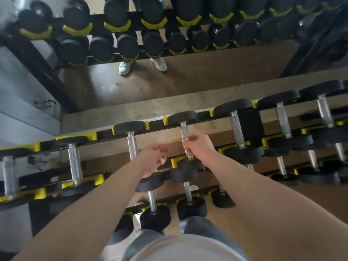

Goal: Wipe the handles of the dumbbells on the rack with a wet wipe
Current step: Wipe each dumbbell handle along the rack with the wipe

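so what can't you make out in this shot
Head view, white scrap in the left grip: too small to call a wipe.
Head view, handle middle: hidden by the right grip curled round it.
Head view, rightmost dumbbell: cut off by the frame edge.
Head view, mirrored dumbbells: blurred, no markings legible.

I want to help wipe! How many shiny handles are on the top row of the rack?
7, left to right: the edge handle, second, third by the left hand, fourth in the right hand, then fifth, sixth, seventh. More may hide off-frame.
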A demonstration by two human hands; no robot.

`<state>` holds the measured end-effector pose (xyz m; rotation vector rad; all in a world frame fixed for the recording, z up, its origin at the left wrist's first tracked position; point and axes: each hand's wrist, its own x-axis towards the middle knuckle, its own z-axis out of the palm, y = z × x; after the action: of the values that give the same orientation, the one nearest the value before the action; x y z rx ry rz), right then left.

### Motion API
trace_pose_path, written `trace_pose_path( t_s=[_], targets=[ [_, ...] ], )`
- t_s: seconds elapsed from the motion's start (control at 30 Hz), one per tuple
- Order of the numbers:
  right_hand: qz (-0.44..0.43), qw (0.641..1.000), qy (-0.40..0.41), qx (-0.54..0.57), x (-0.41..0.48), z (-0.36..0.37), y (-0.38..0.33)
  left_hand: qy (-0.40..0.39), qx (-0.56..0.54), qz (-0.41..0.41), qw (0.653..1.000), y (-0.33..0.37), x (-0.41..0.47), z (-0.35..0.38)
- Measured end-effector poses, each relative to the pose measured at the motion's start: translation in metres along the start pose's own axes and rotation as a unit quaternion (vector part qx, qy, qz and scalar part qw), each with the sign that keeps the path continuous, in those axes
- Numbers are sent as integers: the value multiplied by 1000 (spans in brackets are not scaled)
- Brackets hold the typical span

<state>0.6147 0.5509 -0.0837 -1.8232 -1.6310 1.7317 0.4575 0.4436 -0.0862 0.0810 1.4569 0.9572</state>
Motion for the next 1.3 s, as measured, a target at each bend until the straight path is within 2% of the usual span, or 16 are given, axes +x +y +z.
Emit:
trace_pose_path(
  t_s=[0.1,0.27,0.5,0.63,0.77,0.83,0.9,1.0,1.1,1.2,1.3],
  targets=[
    [-37,998,7,-47,20,-22,1,60,-63,-10,996,-1,8,21],
    [-104,986,-11,-131,42,-41,-6,154,-79,-34,984,-3,25,39],
    [-192,961,1,-201,66,-29,-7,176,-65,-47,981,-3,25,61],
    [-259,918,-53,-296,66,-33,6,206,-41,-24,977,-1,30,70],
    [-308,834,-190,-416,62,-47,24,201,-29,-29,979,-4,35,71],
    [-305,817,-229,-431,59,-51,31,183,-46,-38,981,-7,38,70],
    [-303,843,-201,-396,59,-51,32,170,-47,-47,983,-11,40,68],
    [-287,902,-92,-308,69,-42,19,157,-28,-51,986,-15,42,65],
    [-267,930,-28,-252,79,-35,5,169,1,-55,984,-18,42,63],
    [-238,938,-41,-251,78,-34,10,192,11,-47,980,-21,44,61],
    [-200,926,-121,-297,65,-43,28,207,-15,-49,977,-24,43,60]
  ],
)
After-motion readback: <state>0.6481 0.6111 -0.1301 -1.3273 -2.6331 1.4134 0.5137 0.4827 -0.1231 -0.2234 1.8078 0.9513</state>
